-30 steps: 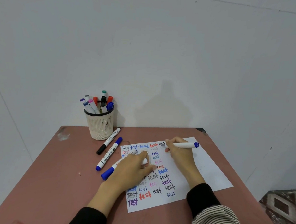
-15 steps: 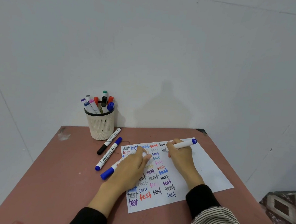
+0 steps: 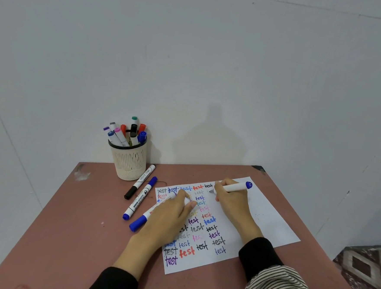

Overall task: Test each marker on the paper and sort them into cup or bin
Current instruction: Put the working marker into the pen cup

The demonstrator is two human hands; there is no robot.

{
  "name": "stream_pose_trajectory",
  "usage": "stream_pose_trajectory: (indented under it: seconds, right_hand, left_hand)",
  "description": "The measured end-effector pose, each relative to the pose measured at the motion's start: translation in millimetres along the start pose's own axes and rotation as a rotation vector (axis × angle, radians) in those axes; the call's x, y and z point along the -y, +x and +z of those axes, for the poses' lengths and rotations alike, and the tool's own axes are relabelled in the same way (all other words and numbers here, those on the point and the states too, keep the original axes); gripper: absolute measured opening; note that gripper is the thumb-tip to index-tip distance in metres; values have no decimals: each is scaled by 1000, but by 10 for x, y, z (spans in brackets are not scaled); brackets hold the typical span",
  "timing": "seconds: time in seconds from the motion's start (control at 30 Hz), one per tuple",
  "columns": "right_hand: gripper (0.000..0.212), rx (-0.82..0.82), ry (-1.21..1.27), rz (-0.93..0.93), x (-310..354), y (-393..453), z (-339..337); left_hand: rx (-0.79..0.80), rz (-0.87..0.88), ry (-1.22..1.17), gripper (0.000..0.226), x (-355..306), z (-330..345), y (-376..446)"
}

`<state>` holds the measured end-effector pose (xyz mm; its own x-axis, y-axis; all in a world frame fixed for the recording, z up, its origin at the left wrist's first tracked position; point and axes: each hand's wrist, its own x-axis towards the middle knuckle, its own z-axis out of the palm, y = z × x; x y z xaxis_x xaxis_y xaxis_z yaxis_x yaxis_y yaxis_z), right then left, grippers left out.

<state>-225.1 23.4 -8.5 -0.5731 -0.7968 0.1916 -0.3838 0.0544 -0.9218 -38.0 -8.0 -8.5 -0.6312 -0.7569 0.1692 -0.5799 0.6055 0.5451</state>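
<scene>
- A plain pale wall fills the upper frame; a reddish-brown bench (image 3: 54, 236) takes the lower half, with patterned floor at the lower right
- The right hand (image 3: 230, 203) has its fingers curled around a white marker with a blue end (image 3: 236, 187), tip down on the paper's top row just right of the last black "test", held like a pen, most likely for the next trial mark
- The left hand (image 3: 170, 219) lies on the paper (image 3: 269, 222), seemingly to pin it against the pull of writing; its fingers bend over a white piece near the fingertips, but whether they clasp it I cannot tell
- The paper, centre right of the frame, carries columns of "test" in many colours, so many markers seem already tried
- Three markers lie on the bench left of the paper: a black-capped marker (image 3: 140, 181), a blue-capped marker (image 3: 139, 198) and a blue marker by the left hand (image 3: 140, 221), probably waiting
- A mesh cup (image 3: 127, 162) at centre left stands full of markers, caps up; no bin is in view
</scene>
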Motion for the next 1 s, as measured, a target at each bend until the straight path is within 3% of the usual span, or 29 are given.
stream_pose_trajectory:
  seconds: [1.0]
  right_hand:
    - [25, -5, 44, 62, 29, -5, -1]
  left_hand:
    - [4, 8, 56, 34, 20, 21, 17]
